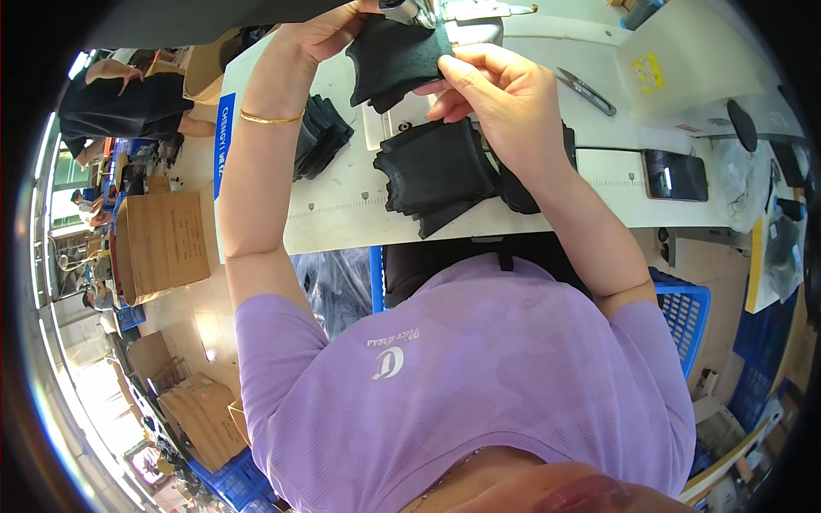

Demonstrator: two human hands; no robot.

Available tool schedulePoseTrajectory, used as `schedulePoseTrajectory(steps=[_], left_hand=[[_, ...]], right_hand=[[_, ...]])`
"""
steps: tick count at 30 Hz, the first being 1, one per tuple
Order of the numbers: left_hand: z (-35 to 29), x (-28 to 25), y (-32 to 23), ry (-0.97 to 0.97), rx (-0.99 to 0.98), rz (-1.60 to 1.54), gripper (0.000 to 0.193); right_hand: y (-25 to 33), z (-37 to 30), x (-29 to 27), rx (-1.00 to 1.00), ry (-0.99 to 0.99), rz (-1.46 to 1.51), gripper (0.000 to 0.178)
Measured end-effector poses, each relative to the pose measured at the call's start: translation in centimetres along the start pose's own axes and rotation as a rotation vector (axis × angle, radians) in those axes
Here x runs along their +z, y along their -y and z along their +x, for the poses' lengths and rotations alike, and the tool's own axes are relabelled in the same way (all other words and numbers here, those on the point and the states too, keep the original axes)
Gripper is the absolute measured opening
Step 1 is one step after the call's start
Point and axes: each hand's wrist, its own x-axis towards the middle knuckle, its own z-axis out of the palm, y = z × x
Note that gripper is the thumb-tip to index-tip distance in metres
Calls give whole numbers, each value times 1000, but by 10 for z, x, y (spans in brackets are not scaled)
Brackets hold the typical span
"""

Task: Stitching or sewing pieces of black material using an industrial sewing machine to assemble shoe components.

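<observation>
At the far edge of the view, a black piece of fabric (398, 64) lies under the metal head of a sewing machine (412, 10). My left hand (329, 32) grips its far left edge, the fingertips partly hidden by the machine. With thumb and fingers together, my right hand (505, 94) pinches the right edge of the same piece. Just nearer to me, a stack of black fabric pieces (436, 171) lies on the white table (333, 218). Another stack of dark fabric pieces (321, 137) sits to the left, beside my left forearm.
On the table's right side lie thread snips (587, 91) and a dark phone (676, 175). A blue plastic basket (684, 316) stands below at my right. Cardboard boxes (162, 244) line the floor on the left, where another person in dark clothes (120, 104) is visible.
</observation>
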Motion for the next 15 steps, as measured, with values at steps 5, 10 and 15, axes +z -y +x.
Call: schedulePoseTrajectory(steps=[5,10,15], left_hand=[[-12,3,-7,-115,151,228,20],[-60,41,-16,-400,450,505,28],[-86,60,-17,-302,600,465,38]], right_hand=[[3,1,3,2,-5,-16,21],[0,-1,1,6,-37,-9,20],[-2,-6,-2,-86,-56,-141,23]])
